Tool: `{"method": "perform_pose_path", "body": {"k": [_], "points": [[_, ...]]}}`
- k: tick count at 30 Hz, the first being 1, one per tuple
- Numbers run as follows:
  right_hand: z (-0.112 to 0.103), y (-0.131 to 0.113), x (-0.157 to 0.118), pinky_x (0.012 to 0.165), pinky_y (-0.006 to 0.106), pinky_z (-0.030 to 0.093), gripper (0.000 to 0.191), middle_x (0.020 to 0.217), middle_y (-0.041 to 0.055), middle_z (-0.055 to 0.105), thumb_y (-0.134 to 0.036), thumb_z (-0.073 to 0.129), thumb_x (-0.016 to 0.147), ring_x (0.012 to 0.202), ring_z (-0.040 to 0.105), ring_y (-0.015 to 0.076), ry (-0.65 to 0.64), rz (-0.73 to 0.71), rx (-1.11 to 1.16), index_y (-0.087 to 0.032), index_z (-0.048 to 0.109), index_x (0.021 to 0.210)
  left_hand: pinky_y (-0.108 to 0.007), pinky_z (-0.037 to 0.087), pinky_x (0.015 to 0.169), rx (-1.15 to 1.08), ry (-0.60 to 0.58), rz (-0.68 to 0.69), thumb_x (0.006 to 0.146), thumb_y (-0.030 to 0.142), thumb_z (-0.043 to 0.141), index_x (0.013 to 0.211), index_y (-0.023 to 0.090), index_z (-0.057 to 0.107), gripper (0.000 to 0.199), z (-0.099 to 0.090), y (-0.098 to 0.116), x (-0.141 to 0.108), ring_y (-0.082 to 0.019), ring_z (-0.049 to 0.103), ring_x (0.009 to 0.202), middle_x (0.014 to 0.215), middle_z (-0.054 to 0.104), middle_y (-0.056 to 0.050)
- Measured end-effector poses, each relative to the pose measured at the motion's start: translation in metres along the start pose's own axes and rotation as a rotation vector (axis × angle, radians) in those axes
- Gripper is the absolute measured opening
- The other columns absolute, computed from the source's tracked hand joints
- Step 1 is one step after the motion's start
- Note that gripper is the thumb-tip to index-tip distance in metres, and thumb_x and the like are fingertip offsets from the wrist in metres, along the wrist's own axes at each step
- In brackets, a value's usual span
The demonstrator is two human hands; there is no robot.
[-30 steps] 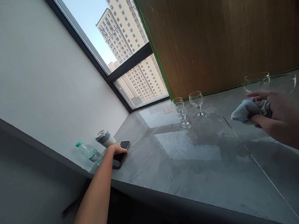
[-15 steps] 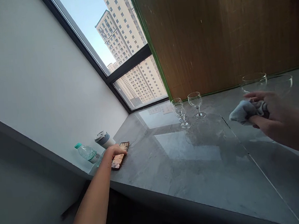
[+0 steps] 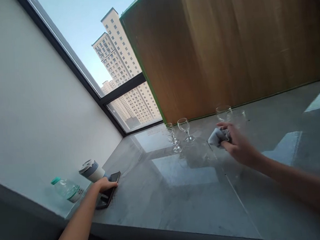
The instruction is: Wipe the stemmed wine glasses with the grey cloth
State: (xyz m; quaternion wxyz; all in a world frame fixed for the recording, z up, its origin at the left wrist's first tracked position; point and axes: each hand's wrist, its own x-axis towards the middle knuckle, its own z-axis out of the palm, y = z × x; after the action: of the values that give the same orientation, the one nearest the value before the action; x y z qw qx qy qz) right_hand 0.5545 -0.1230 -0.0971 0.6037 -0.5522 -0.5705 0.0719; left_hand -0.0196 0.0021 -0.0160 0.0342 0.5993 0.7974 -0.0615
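My left hand (image 3: 105, 184) is on a dark-screened phone (image 3: 110, 192) near the counter's left end, its fingers closed about the phone's edge. A lidded cup (image 3: 93, 171) and a clear bottle with a green cap (image 3: 68, 190) are beside it. My right hand (image 3: 233, 140) grips a crumpled grey cloth (image 3: 217, 137) over the counter. Just behind that hand are a stemmed glass (image 3: 224, 113) and a blurred second one (image 3: 240, 117), their lower parts hidden. Left of the cloth, a glass (image 3: 183, 126) stands upright near two overlapping glasses (image 3: 175, 141).
The grey, glossy counter (image 3: 188, 202) has its front edge low in view. A brown panel with green edging (image 3: 221, 48) rises along the back. At the left are a white wall (image 3: 37, 107) and a dark-framed window (image 3: 124, 87).
The view has swung right, so the counter's things appear farther left and lower. The phone screen, lit before, is now dark. The cloth remains in my right hand and my left stays at the phone.
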Motion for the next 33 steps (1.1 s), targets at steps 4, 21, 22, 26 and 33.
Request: {"method": "perform_pose_path", "body": {"k": [4,21,22,26,33], "points": [[0.006,0.005,0.001,0.081,0.040,0.049,0.056,0.100,0.0083,0.066,-0.018,0.050,0.069,0.087,0.063,0.0241,-0.035,0.009,0.048,-0.020,0.048,0.125,-0.049,0.053,0.088,0.046,0.124,0.024,0.068,0.047,0.073,0.084,0.014,0.066,0.038,0.004,0.037,-0.003,-0.044,0.067,0.107,0.099,0.072,-0.024],[0.003,0.000,-0.002,0.082,0.036,0.045,0.081,0.113,0.0145,0.071,-0.045,0.068,0.079,0.105,0.063,0.0328,-0.430,0.060,-0.370,-0.017,0.040,0.150,-0.032,0.057,0.076,-1.274,0.223,0.285,0.090,0.025,0.047,0.145,0.024,0.012,0.065,0.063,0.370,-0.089,-0.020,0.069,0.098,0.120,0.061,-0.011],[0.003,0.000,-0.002,0.085,0.037,0.046,0.082,0.107,0.0142,0.072,-0.043,0.071,0.077,0.109,0.061,0.0346,-0.421,0.030,-0.393,-0.015,0.043,0.148,-0.032,0.056,0.075,-1.281,0.234,0.283,0.090,0.026,0.046,0.142,0.024,0.015,0.061,0.064,0.371,-0.090,-0.020,0.068,0.095,0.115,0.061,-0.011],[0.005,0.005,-0.002,0.093,0.041,0.046,0.076,0.098,0.0121,0.071,-0.025,0.072,0.071,0.117,0.054,0.0360,-0.422,-0.061,-0.442,-0.016,0.049,0.142,-0.030,0.054,0.073,-1.301,0.274,0.359,0.087,0.027,0.051,0.129,0.025,0.032,0.046,0.069,0.370,-0.103,-0.017,0.064,0.082,0.096,0.057,-0.003],[0.016,0.011,-0.001,0.101,0.044,0.047,0.095,0.139,0.0109,0.048,-0.007,0.060,0.064,0.121,0.054,0.0260,-0.148,-0.094,-0.136,-0.032,0.024,0.149,-0.034,0.052,0.084,-0.981,0.494,0.725,0.073,0.018,0.059,0.122,0.025,0.046,0.051,0.075,0.370,-0.125,-0.018,0.059,0.081,0.093,0.055,0.000]]}}
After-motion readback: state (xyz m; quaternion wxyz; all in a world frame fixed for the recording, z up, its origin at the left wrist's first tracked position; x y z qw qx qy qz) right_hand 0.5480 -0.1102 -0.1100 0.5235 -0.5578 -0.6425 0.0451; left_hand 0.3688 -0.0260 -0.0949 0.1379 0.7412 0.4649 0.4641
